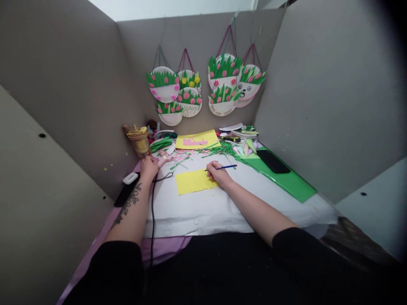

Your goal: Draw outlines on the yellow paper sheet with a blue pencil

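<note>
My right hand [218,173] rests on the right end of a yellow paper sheet [193,181] and is closed round a blue pen [226,167] that points right. My left hand [149,166] reaches to the far left of the table, fingers curled on a pink tool [164,160] with a black cord [153,212] running back toward me. A jar with a yellow lid [139,140] stands just behind that hand.
White paper [203,207] covers the table over a purple cloth [165,248]. Green paper strips [226,149], a second yellow sheet [197,140], a green sheet [291,182] with a black phone [272,161] lie behind. Paper-plate flower crafts [203,87] hang on the grey partition walls.
</note>
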Motion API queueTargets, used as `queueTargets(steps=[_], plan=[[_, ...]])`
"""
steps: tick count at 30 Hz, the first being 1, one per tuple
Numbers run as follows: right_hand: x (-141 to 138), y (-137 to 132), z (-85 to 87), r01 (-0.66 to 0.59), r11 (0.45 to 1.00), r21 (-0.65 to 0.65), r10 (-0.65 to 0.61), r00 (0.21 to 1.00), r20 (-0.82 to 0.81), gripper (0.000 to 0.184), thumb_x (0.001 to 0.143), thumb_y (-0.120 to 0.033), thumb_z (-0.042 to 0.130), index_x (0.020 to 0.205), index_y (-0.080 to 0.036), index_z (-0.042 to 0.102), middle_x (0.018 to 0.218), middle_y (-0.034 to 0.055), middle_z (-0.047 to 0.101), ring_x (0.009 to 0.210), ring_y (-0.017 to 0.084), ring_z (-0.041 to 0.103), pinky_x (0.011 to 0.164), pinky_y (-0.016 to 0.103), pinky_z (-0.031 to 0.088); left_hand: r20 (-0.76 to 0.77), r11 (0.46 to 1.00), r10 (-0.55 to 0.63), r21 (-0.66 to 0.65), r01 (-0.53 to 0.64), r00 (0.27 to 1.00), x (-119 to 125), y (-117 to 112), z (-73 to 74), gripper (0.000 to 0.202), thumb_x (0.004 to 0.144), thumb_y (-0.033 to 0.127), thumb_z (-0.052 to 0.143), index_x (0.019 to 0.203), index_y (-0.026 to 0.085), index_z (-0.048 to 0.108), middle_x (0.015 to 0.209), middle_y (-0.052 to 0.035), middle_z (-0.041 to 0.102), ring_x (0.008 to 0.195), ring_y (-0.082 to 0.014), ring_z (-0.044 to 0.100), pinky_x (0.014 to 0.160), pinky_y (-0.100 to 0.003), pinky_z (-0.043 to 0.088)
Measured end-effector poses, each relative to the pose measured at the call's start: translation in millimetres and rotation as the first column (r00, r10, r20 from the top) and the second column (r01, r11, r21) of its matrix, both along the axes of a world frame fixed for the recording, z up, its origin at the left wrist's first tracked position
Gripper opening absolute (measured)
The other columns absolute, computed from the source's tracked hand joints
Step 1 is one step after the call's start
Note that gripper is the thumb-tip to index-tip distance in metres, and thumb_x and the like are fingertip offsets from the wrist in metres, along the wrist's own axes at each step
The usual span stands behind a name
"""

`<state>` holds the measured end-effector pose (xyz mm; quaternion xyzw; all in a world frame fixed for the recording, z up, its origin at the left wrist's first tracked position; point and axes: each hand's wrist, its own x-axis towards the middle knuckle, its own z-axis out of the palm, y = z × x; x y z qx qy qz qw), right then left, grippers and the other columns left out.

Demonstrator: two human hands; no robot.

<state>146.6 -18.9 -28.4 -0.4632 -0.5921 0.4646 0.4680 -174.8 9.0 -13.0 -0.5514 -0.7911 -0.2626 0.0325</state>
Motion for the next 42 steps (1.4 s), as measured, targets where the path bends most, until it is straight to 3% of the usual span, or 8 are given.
queueTargets(steps=[2, 4, 7, 11, 17, 26, 31, 42], plan=[[1, 0, -0.4, -0.004, 1.0, 0.007, 0.004, 1.0, 0.006, 0.026, 0.08, -0.045, 0.052, 0.072, -0.02, 0.048, 0.054, -0.0041, 0.055, 0.041, 0.006, 0.045, 0.039, 0.016, 0.034, 0.081, 0.995, 0.091, -0.051, -0.087, 0.993, -8, -7, 0.9, 0.017, 0.082, 0.021, 0.046, 0.093, 0.015, 0.057, 0.095, -0.0119, 0.064, 0.091, -0.0236, 0.059, 0.08, -0.033, 0.046], [1, 1, -1.3, -0.002, 1.0, 0.015, 0.002, 1.0, 0.016, 0.025, 0.08, -0.044, 0.052, 0.072, -0.02, 0.049, 0.054, -0.0042, 0.055, 0.041, 0.006, 0.046, 0.039, 0.016, 0.034, 0.043, 0.995, 0.094, -0.029, -0.093, 0.995, -12, -13, 1.1, 0.02, 0.08, 0.016, 0.046, 0.096, 0.015, 0.058, 0.1, -0.0114, 0.064, 0.094, -0.0227, 0.059, 0.082, -0.033, 0.046], [2, 3, -2.6, 0.001, 1.0, 0.03, -0.001, 1.0, 0.026, 0.025, 0.08, -0.043, 0.051, 0.072, -0.02, 0.049, 0.054, -0.0042, 0.055, 0.042, 0.006, 0.046, 0.04, 0.016, 0.035, -0.121, 0.995, -0.016, -0.099, 0.004, 0.993, -13, -21, 2.4, 0.025, 0.076, 0.009, 0.049, 0.097, 0.015, 0.061, 0.107, -0.0139, 0.062, 0.103, -0.0257, 0.058, 0.088, -0.034, 0.044], [2, 3, -2.6, -0.008, 0.999, 0.036, 0.008, 1.0, 0.015, 0.026, 0.08, -0.043, 0.051, 0.071, -0.02, 0.048, 0.054, -0.0042, 0.054, 0.042, 0.006, 0.046, 0.039, 0.016, 0.035, -0.261, 0.952, -0.111, -0.305, 0.027, 0.959, -10, -32, 4.8, 0.029, 0.085, 0.017, 0.04, 0.103, 0.011, 0.062, 0.109, -0.0201, 0.061, 0.102, -0.0324, 0.059, 0.086, -0.041, 0.045], [2, 2, -2.8, -0.002, 1.0, 0.008, 0.002, 1.0, 0.004, 0.027, 0.08, -0.045, 0.052, 0.072, -0.02, 0.047, 0.053, -0.0048, 0.054, 0.04, 0.006, 0.045, 0.037, 0.016, 0.033, -0.359, 0.914, -0.269, -0.388, 0.12, 0.894, -13, -44, 0.5, 0.035, 0.084, 0.005, 0.031, 0.108, 0.005, 0.057, 0.11, -0.0222, 0.06, 0.098, -0.0285, 0.06, 0.087, -0.038, 0.045], [3, 3, -4.4, 0.001, 1.0, 0.002, -0.001, 1.0, -0.008, 0.029, 0.08, -0.048, 0.051, 0.074, -0.02, 0.049, 0.054, -0.0045, 0.055, 0.04, 0.006, 0.046, 0.038, 0.015, 0.034, -0.339, 0.922, -0.319, -0.327, 0.207, 0.885, -21, -46, -1.6, 0.043, 0.083, 0.009, 0.033, 0.119, 0.011, 0.057, 0.108, -0.0177, 0.061, 0.097, -0.0273, 0.06, 0.088, -0.036, 0.045], [2, 2, -3.0, 0.001, 1.0, -0.006, -0.001, 1.0, -0.007, 0.028, 0.08, -0.047, 0.052, 0.074, -0.02, 0.05, 0.053, -0.0042, 0.055, 0.04, 0.006, 0.045, 0.037, 0.015, 0.033, -0.266, 0.867, -0.447, -0.363, 0.341, 0.854, -32, -48, -1.8, 0.047, 0.078, 0.005, 0.037, 0.118, 0.013, 0.059, 0.112, -0.0137, 0.062, 0.102, -0.0238, 0.058, 0.092, -0.031, 0.043], [4, 8, -10.7, -0.016, 1.0, 0.026, 0.017, 1.0, -0.019, 0.032, 0.079, -0.051, 0.052, 0.074, -0.02, 0.049, 0.053, -0.0044, 0.055, 0.041, 0.006, 0.045, 0.037, 0.015, 0.034, -0.222, 0.888, -0.416, -0.309, 0.341, 0.882, -32, -53, -2.8, 0.051, 0.08, 0.008, 0.039, 0.131, 0.014, 0.048, 0.122, -0.0136, 0.059, 0.108, -0.0236, 0.057, 0.094, -0.032, 0.043]])
